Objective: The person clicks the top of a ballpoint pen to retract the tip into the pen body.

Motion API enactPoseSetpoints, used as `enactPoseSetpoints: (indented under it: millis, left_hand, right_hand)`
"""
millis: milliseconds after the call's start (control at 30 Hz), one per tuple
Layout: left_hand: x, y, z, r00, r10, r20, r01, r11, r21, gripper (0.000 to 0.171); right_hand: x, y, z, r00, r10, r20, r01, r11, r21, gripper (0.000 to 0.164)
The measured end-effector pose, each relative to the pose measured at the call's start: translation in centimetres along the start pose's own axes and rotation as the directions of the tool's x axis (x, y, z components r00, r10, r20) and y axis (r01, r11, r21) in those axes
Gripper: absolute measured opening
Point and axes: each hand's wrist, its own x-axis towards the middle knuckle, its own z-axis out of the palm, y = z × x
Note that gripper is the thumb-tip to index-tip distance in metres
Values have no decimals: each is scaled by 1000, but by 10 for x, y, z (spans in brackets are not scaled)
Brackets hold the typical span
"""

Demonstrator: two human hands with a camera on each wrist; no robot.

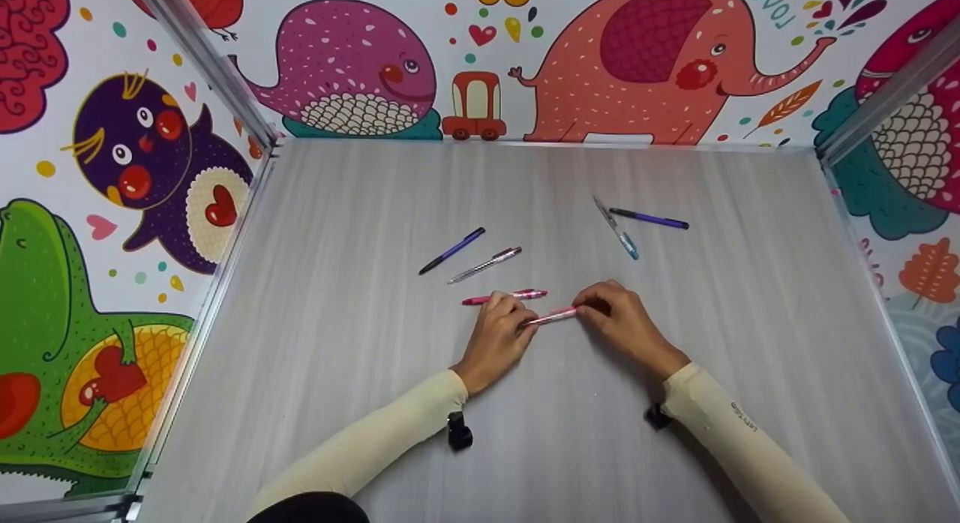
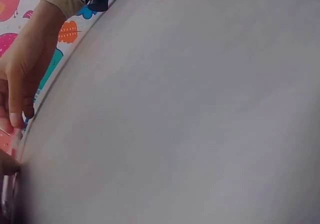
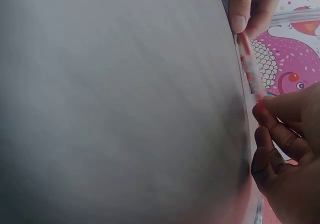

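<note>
A pink pen [image 1: 553,317] with a pale, shiny barrel is held between both hands above the grey table. My left hand [image 1: 495,344] pinches its left end, and my right hand [image 1: 628,329] grips the other end between thumb and fingertips. Just beyond the left hand lies a second pink-red pen [image 1: 531,293], partly covered by the left fingers. In the right wrist view the held pen [image 3: 254,72] is blurred between the two hands. Only a fingertip of the left hand [image 2: 7,164] shows at the edge of the left wrist view.
Farther back on the left lie a purple-and-black pen [image 1: 452,250] and a clear pen with a dark end [image 1: 486,265]. To the back right, a clear-and-blue pen [image 1: 618,229] touches or nearly touches another purple pen [image 1: 649,218]. Printed panels [image 1: 480,58] border the table [image 1: 337,208].
</note>
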Motion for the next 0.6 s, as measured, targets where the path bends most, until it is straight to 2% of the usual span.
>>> enactPoseSetpoints:
  millis: [167, 267, 433, 600]
  left_hand:
    - [0, 3, -1, 1000, 24, 4, -24, 999, 26, 10]
    - [3, 6, -5, 998, 69, 0, -69, 997, 33, 12]
    - [17, 11, -12, 989, 146, 16, -146, 989, 32, 15]
    - [32, 10, -14, 984, 169, 51, -168, 986, -18, 20]
  right_hand:
    - [-2, -2, -4, 1000, 19, 16, -19, 1000, 12, 15]
    - [-2, -3, -6, 1000, 15, 11, -15, 1000, 22, 15]
    - [-3, 0, -10, 1000, -4, -16, 5, 999, 38, 19]
    - [-5, 2, -13, 1000, 0, -27, 2, 999, 49, 21]
